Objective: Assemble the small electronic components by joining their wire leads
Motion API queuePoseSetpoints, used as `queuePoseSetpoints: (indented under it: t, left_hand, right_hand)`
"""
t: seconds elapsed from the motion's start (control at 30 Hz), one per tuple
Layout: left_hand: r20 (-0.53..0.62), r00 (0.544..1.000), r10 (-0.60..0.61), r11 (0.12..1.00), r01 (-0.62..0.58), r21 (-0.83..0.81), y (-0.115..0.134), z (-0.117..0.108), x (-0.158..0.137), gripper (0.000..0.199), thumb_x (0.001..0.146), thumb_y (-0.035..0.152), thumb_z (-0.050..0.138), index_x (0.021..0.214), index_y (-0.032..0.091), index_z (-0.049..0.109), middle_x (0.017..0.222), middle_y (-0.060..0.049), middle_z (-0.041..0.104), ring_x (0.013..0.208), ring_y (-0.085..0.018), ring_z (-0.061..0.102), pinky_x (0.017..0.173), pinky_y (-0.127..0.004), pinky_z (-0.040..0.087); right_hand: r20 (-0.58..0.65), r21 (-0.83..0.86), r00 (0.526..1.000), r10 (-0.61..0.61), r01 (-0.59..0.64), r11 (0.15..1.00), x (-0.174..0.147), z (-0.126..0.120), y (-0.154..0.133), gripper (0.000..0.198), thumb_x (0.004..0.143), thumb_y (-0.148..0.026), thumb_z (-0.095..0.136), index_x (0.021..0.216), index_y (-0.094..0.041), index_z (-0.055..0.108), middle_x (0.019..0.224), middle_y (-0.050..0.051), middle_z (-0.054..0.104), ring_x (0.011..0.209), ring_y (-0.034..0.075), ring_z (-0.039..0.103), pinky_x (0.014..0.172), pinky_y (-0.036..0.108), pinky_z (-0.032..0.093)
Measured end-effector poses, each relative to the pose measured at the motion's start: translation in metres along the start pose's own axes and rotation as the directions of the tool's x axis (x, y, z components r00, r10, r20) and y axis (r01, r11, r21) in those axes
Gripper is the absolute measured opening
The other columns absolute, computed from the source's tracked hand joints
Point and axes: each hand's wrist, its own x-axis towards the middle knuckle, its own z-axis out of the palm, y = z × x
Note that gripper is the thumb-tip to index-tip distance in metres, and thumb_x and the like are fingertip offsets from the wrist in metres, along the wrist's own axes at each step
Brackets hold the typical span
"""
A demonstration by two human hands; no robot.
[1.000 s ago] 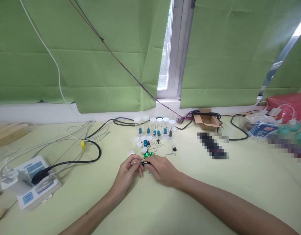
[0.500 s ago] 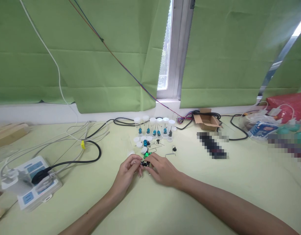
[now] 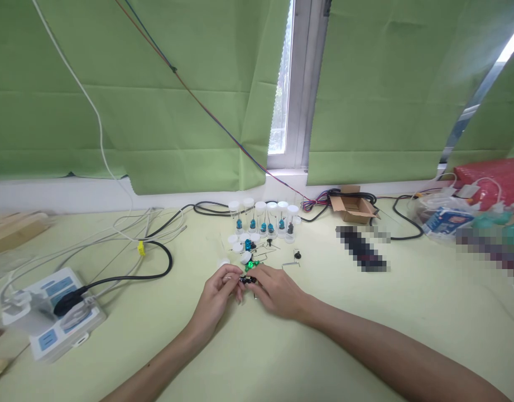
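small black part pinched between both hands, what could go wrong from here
1. The small black part is held only at the tips of the left hand and right hand; a slip could drop it among the loose green pieces and white caps just beyond.
2. A forward jerk of either hand might topple the row of upright vials behind them.

head view, forward-down, desk seemingly near

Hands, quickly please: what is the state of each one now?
Left hand: closed, pinching the small black part.
Right hand: closed on the same small black part from the other side.
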Motion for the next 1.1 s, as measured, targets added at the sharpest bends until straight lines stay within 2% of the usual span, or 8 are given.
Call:
queuePoseSetpoints:
  t: [0.47,0.63,0.77,1.1]
  left_hand:
    - [0.013,1.000,-0.002,1.000,0.001,0.012,-0.0022,-0.0018,0.0001,0.019,0.090,0.038,0.057,0.095,0.020,0.057,0.065,0.002,0.060,0.062,-0.015,0.055,0.066,-0.028,0.042]
    - [0.011,1.000,0.000,1.000,0.000,0.008,-0.0018,-0.0014,0.0006,0.018,0.089,0.038,0.057,0.094,0.021,0.057,0.063,0.002,0.060,0.061,-0.014,0.054,0.066,-0.027,0.042]
    - [0.008,1.000,-0.006,1.000,0.006,0.005,-0.0021,-0.0007,0.0016,0.019,0.089,0.039,0.058,0.094,0.021,0.057,0.064,0.002,0.061,0.061,-0.014,0.055,0.066,-0.027,0.042]
    - [0.007,1.000,-0.002,1.000,0.002,0.005,-0.0020,-0.0016,0.0003,0.019,0.088,0.039,0.058,0.094,0.021,0.058,0.064,0.002,0.061,0.061,-0.014,0.055,0.066,-0.027,0.043]
  right_hand:
    - [-0.006,-0.006,1.000,-0.006,0.006,1.000,0.0002,0.0028,0.0021,0.018,0.100,-0.020,0.041,0.113,-0.019,0.053,0.104,0.009,0.067,0.096,0.021,0.062,0.080,0.032,0.051]
    - [0.004,-0.008,1.000,0.019,-0.019,1.000,-0.0007,-0.0005,-0.0006,0.020,0.097,-0.026,0.048,0.115,-0.018,0.054,0.104,0.010,0.063,0.085,0.019,0.061,0.072,0.030,0.052]
    - [0.004,-0.016,1.000,0.031,-0.031,0.999,-0.0007,-0.0014,-0.0005,0.021,0.096,-0.023,0.049,0.116,-0.018,0.053,0.105,0.010,0.060,0.082,0.018,0.060,0.070,0.029,0.051]
    - [0.017,-0.017,1.000,0.024,-0.024,1.000,-0.0013,0.0002,0.0017,0.021,0.096,-0.020,0.048,0.116,-0.019,0.052,0.104,0.009,0.060,0.090,0.020,0.060,0.073,0.030,0.052]
